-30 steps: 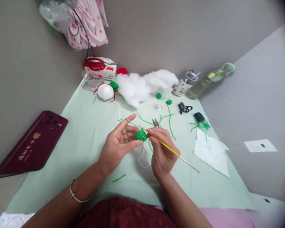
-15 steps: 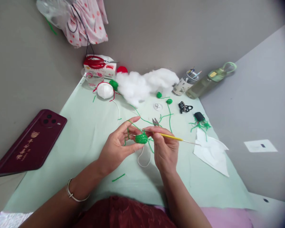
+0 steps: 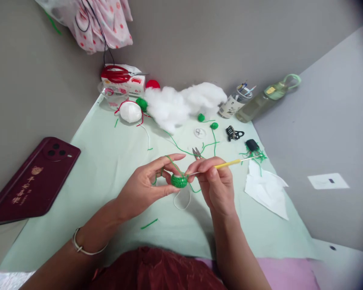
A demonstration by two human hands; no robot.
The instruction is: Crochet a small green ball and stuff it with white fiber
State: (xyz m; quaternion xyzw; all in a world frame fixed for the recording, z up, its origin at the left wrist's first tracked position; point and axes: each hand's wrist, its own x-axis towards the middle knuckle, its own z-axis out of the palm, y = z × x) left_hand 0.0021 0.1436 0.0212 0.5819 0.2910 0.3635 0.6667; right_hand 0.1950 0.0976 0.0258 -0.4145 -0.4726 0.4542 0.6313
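Note:
Between the thumb and fingers of my left hand (image 3: 143, 183) is a small round green crochet piece (image 3: 179, 181), with something white showing at its top. Green yarn (image 3: 171, 160) runs over the raised left index finger to the piece. My right hand (image 3: 217, 183) is closed around a crochet hook (image 3: 228, 164) with a yellow grip. The hook's thin metal end reaches the top edge of the piece; its other end points up to the right. A loop of white thread (image 3: 183, 208) hangs below the piece. Small scissors (image 3: 196, 153) lie just behind the right fingers, their handles hidden.
White stuffing (image 3: 169, 106) lies at the back, beside a white yarn ball (image 3: 130, 111). Red scissors (image 3: 116, 74) rest on a tissue pack. A pen cup (image 3: 231, 105), water bottle (image 3: 260, 102), hair clip (image 3: 234, 133) and white paper (image 3: 264, 187) are rightward; a phone (image 3: 36, 181) is left.
The right hand has shifted slightly right, and the hook has swung so its outer end points upward instead of down. The crochet piece sits a little lower and tilts differently. The camera view moved slightly.

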